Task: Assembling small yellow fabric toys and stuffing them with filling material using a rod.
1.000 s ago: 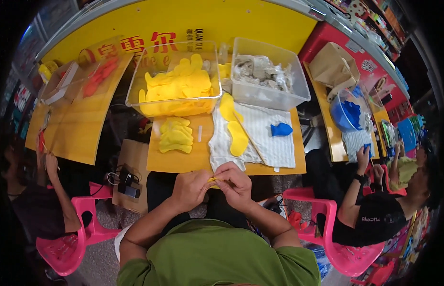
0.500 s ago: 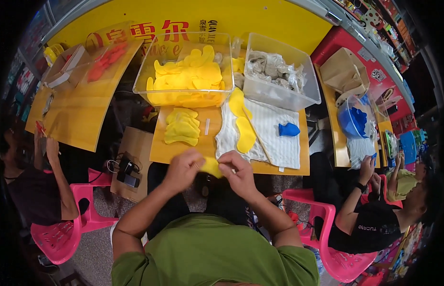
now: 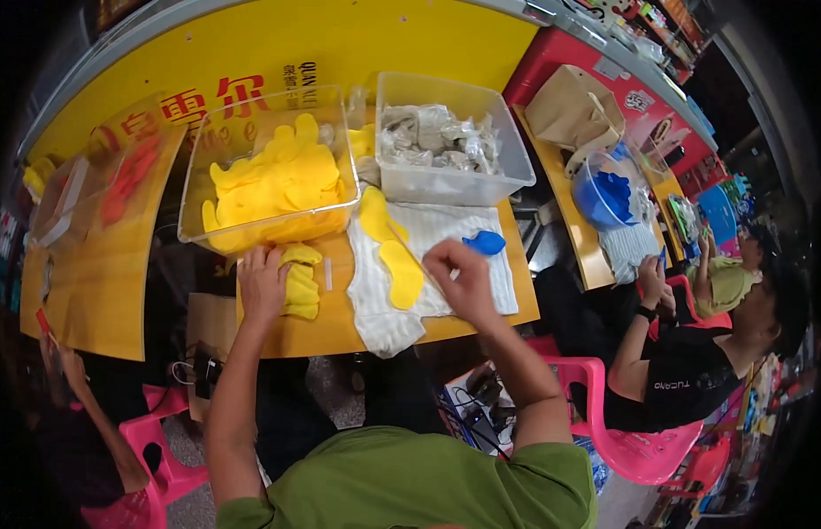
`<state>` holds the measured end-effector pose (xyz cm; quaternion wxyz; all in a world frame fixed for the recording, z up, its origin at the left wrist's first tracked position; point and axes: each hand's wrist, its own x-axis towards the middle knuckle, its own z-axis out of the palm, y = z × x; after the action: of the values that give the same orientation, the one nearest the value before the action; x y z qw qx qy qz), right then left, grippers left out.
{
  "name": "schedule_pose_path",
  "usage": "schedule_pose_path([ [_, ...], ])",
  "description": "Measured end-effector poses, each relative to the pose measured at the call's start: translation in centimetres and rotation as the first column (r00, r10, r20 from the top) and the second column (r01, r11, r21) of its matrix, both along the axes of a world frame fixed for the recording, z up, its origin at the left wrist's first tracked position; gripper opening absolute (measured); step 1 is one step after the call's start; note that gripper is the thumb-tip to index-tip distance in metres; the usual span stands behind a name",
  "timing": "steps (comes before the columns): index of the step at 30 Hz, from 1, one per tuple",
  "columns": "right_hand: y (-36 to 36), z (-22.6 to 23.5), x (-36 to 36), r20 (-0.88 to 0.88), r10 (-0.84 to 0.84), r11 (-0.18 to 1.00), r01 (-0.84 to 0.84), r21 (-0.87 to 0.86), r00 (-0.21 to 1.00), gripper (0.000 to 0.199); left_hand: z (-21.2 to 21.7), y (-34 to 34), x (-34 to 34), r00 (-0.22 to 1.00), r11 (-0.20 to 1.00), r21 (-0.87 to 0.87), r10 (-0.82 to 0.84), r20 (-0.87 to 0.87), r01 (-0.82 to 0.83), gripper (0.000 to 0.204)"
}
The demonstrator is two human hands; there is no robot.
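Yellow pile (image 3: pixel 301 289) at left hand (image 3: pixel 264 280), stick (image 3: pixel 414 252) at right hand (image 3: pixel 464 275): the hands have since parted, grips unclear.

We're looking at glossy clear plastic on one bin (image 3: pixel 194 235), cloudier plastic on another bin (image 3: pixel 446 187), smooth, matt yellow pieces (image 3: pixel 402 278), ribbed white cloth (image 3: pixel 382 328), wood-look tabletop (image 3: pixel 336 309), and shiny pink plastic chair (image 3: pixel 653 451)!

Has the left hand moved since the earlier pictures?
Yes: against the table, the left hand has moved leftward and forward, from the near edge to the left side of the small yellow pile.
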<state>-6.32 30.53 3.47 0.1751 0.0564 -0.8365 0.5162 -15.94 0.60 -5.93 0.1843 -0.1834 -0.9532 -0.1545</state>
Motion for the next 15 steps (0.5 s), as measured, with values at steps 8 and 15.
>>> schedule_pose_path([
  [8, 10.8, 1.6, -18.5, -0.229, -0.207, 0.697, 0.308, 0.647, 0.951, 0.01, 2.2, 0.9, 4.6, 0.97, 0.975, 0.153, -0.129, -0.207, 0.162, 0.027],
  [15, 14.3, -0.4, -25.5, -0.352, -0.196, 0.269, 0.395, 0.878, 0.915, 0.009, 2.3, 0.6, 8.0, 0.962, 0.947, 0.188, -0.237, -0.135, 0.26, 0.021],
])
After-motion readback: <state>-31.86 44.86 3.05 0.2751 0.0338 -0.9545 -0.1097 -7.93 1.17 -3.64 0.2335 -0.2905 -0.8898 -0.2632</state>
